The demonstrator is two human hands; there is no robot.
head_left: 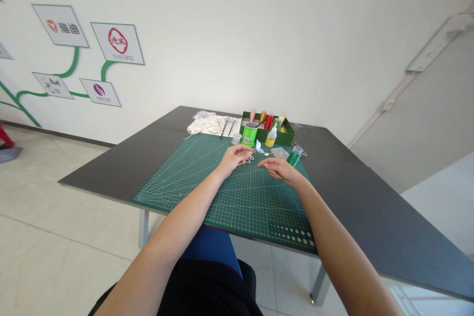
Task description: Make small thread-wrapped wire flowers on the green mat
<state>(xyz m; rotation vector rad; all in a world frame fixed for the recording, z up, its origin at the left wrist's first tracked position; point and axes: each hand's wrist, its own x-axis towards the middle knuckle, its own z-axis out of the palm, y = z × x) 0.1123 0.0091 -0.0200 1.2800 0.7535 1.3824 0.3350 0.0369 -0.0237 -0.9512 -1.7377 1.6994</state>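
Note:
My left hand (236,159) is above the green cutting mat (177,177), with its thumb and fingers pinched together. Whatever it holds is too small to make out. White scissors handles (250,159) show just beside its fingertips. To the right, my right hand (280,170) is closed, with thumb and index finger pressed together and pointing left; anything between them is too fine to see. A small gap separates the two hands. Beyond them lies a pale blue and white piece (259,147). A clear box (280,153) of small parts and a green tube (295,156) are near my right hand.
Behind my hands stand a bright green can (249,135) and a yellow-labelled glue bottle (271,137). A dark green box (287,137) holds several coloured tubes. A small jar (236,138) and a white sheet (211,126) with thin sticks (224,129) lie left. The wall borders the black table (355,197).

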